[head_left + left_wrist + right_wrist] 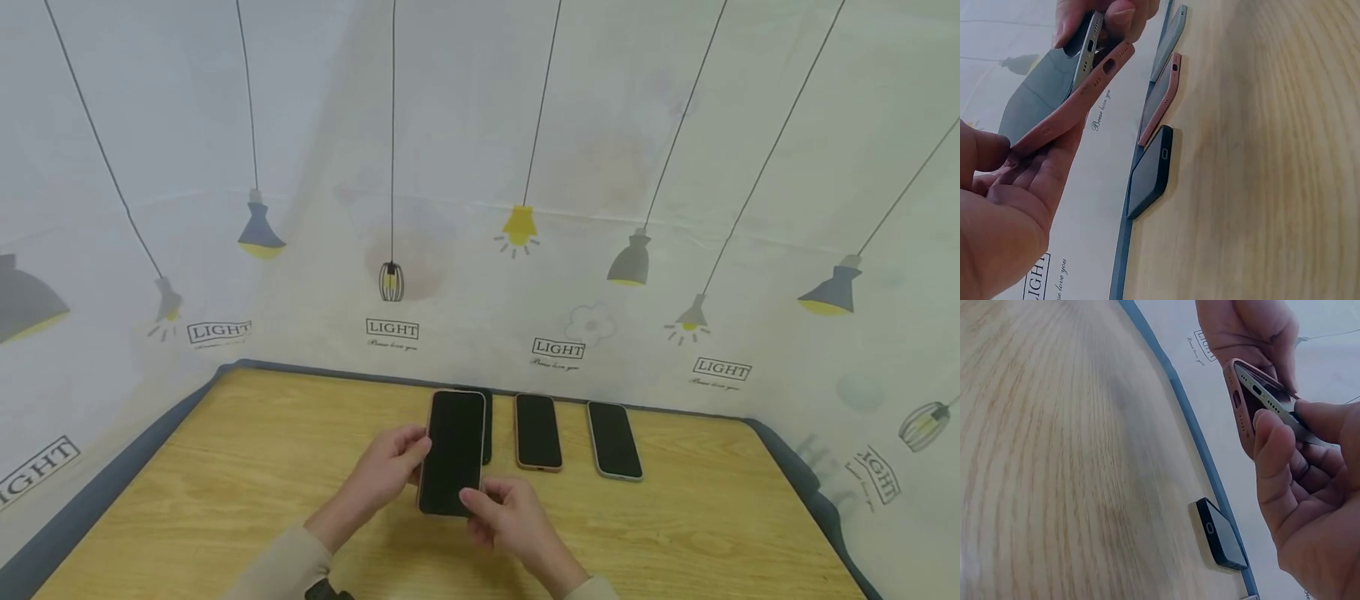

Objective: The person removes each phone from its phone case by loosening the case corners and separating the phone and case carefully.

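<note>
Above the table, a phone (452,450) with a black screen is held up between both hands. Its pink case (1075,107) stands away from the phone's bottom end, leaving a gap there, and the silver edge with the charging port shows. My left hand (386,465) grips the pink case along its left side, thumb at the screen's edge. At the lower right corner, my right hand (510,517) pinches the phone itself, thumb on the screen and fingers reaching into the gap. The upper end of the phone stays close within the case.
Behind the held phone lies a black phone (1154,170), partly covered in the head view. To its right lie a pink-cased phone (538,432) and a pale-cased phone (615,440). The wooden table (225,467) meets a lamp-printed cloth wall (465,317) at the back.
</note>
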`<state>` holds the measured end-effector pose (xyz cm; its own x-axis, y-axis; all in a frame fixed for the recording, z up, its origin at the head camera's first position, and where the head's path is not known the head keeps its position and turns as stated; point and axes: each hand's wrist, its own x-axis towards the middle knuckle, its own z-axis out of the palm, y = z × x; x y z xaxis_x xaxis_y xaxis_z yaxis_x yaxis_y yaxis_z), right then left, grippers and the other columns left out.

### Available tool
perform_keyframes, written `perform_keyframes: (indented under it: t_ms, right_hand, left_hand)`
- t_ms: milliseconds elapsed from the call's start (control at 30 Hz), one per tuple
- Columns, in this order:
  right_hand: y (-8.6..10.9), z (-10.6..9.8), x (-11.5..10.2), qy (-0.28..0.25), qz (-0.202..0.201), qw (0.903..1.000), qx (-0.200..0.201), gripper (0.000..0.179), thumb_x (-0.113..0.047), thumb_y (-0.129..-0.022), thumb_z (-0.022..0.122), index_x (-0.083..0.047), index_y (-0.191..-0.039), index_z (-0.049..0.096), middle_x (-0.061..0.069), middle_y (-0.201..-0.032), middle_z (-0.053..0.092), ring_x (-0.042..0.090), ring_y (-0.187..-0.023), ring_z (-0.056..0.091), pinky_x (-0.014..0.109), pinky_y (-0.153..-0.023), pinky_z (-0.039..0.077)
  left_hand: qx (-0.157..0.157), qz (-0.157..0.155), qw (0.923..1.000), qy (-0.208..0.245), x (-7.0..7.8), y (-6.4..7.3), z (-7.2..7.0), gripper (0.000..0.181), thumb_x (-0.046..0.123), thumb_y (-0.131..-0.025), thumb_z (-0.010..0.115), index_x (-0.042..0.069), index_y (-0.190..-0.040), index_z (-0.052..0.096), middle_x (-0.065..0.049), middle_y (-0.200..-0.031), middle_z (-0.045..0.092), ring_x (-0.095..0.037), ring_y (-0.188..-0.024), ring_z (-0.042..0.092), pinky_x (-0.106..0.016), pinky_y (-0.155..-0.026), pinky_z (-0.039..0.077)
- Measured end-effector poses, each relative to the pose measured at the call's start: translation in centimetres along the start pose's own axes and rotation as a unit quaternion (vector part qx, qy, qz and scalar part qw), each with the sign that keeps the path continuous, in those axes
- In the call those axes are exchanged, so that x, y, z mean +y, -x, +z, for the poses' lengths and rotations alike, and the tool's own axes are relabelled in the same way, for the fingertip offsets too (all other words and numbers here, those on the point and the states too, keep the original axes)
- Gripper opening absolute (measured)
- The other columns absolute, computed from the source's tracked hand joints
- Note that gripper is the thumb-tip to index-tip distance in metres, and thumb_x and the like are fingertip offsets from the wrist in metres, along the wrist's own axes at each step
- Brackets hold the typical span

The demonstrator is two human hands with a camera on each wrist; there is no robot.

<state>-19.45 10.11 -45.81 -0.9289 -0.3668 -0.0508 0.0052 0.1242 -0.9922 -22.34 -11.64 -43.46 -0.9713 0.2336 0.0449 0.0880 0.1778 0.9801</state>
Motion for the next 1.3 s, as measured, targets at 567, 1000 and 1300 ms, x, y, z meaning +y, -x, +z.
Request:
perform_keyframes:
  t_ms: [567, 1000, 1300]
  right_hand:
    - [0.0, -0.2, 0.6, -0.035, 0.015, 0.9990, 0.021, 0.036, -0.014, -0.105, 0.061, 0.018, -0.092, 0.057, 0.002, -0.070, 0.066, 0.012, -0.058, 0.058, 0.023, -0.051, 0.050]
    - [0.5, -1.0, 0.7, -0.049, 0.021, 0.9982, 0.028, 0.033, -0.014, -0.105, 0.061, 0.012, -0.085, 0.057, 0.004, -0.071, 0.066, 0.011, -0.057, 0.058, 0.022, -0.050, 0.049]
    - [0.9, -1.2, 0.6, -0.048, 0.024, 0.9982, 0.029, 0.034, -0.011, -0.105, 0.060, 0.019, -0.090, 0.054, 0.003, -0.070, 0.064, 0.009, -0.057, 0.056, 0.021, -0.051, 0.049]
  left_hand:
    - [0.101, -0.040, 0.9918, -0.068, -0.4, 0.2, -0.4, 0.027, 0.004, -0.107, 0.052, -0.012, -0.125, 0.063, -0.014, -0.097, 0.071, -0.022, -0.080, 0.070, -0.038, -0.068, 0.062]
    - [0.118, -0.039, 0.9856, -0.115, -1.0, -0.7, -2.2, 0.030, 0.008, -0.107, 0.053, -0.013, -0.126, 0.062, -0.019, -0.100, 0.073, -0.023, -0.082, 0.071, -0.037, -0.069, 0.062]
    - [0.128, -0.037, 0.9794, -0.152, -1.0, -1.3, -3.2, 0.032, 0.010, -0.107, 0.053, -0.014, -0.126, 0.062, -0.022, -0.103, 0.073, -0.023, -0.081, 0.070, -0.035, -0.067, 0.060]
